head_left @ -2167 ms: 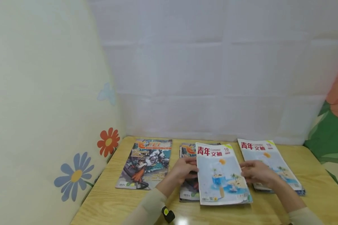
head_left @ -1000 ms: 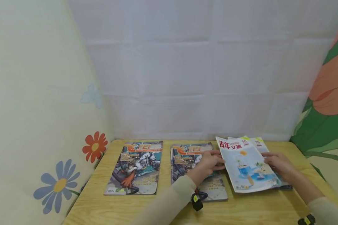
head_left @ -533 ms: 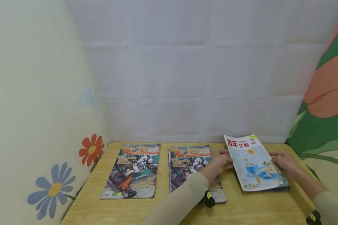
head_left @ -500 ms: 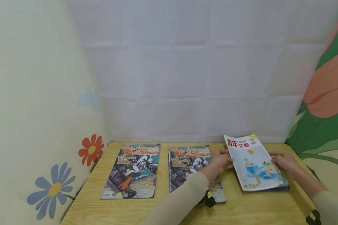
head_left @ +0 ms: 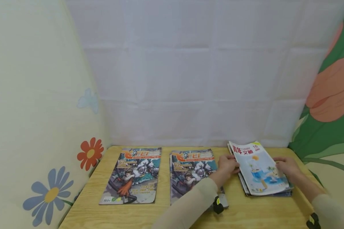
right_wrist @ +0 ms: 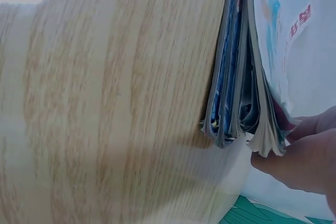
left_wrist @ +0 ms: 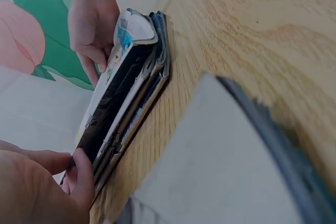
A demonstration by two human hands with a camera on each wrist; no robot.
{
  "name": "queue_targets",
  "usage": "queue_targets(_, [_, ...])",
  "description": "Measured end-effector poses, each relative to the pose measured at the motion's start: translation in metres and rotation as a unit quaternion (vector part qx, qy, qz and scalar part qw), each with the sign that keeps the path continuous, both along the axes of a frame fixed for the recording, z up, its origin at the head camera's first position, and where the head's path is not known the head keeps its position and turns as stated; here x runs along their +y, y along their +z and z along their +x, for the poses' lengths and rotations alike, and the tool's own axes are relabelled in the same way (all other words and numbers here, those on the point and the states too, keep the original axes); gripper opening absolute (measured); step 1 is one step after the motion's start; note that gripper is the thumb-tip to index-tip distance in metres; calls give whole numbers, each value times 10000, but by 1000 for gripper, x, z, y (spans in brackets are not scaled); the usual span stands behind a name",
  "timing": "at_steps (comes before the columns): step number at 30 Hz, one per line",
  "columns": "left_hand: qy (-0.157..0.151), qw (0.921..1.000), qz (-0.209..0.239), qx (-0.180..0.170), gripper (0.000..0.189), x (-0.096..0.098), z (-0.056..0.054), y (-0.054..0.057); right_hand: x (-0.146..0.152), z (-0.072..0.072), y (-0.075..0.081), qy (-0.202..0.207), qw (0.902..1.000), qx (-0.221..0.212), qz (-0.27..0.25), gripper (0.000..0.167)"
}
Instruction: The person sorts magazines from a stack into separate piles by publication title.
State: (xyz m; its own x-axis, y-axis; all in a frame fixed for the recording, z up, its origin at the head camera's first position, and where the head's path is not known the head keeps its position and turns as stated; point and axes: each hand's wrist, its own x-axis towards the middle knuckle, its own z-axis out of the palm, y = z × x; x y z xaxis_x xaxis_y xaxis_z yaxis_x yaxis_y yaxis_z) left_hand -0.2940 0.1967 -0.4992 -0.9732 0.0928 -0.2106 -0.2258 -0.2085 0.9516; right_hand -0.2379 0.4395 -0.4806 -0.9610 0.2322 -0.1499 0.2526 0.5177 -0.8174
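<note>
A magazine with a pale blue beach cover and red title (head_left: 256, 178) lies on top of a stack of magazines (left_wrist: 142, 103) at the right of the table. My left hand (head_left: 227, 166) pinches its left edge between thumb and fingers, as the left wrist view shows. At the opposite edge my right hand (head_left: 288, 167) pinches it, the thumb (right_wrist: 294, 166) on one side and a finger on the other. In the left wrist view a narrow dark gap shows between the top magazine and those below. The covers of the lower magazines are hidden.
A magazine stack with a dark comic-style cover (head_left: 189, 178) lies at mid-table, partly behind my left sleeve (head_left: 189, 203). Another such magazine (head_left: 134, 178) lies on the left. A white cloth backdrop (head_left: 166, 79) stands behind the wooden table (head_left: 117, 216); painted walls flank it.
Both hands have carried the beach-cover magazine from above the middle stack rightward onto the right stack. Over the last half second it has lowered slightly and lined up more closely. The view has shifted a little.
</note>
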Motion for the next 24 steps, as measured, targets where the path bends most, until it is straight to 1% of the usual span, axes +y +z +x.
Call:
queue_targets(5, [165,9990,-327,238,39,-1,0,1,-2,1,-3,-35,9999,116,-3,47])
queue_targets(6, [189,9981,-484,323,38,-2,-1,0,-2,1,-3,-50,9999,145,13,46])
queue_targets(7, [214,9956,-780,469,37,-3,-2,0,-2,1,-3,-65,9998,166,36,45])
queue_targets(9, [243,9870,-1400,755,35,-7,-4,-1,-2,1,-3,-101,9997,208,56,44])
queue_targets(11, [294,9744,-1970,1039,34,-11,-6,-1,-2,2,-1,-137,9996,243,56,44])
queue_targets(12, [316,9685,-2183,1156,35,-14,-8,-1,-3,3,0,-127,9995,266,100,44])
queue_targets(13, [309,9646,-2302,1249,35,-16,-9,1,-3,3,1,-110,9995,278,104,45])
queue_targets(16, [214,9653,-2207,1379,38,-24,-10,7,-5,6,5,-19,9992,339,233,45])
queue_targets(18, [145,9663,-2123,1449,39,-31,-8,13,-9,8,8,57,9985,417,358,45])
queue_targets(21, [8,9706,-1892,1490,38,-43,-3,19,-18,12,13,122,9970,540,548,44])
queue_targets(24, [-184,9773,-1611,1365,37,-56,0,22,-28,15,19,159,9957,622,662,43])
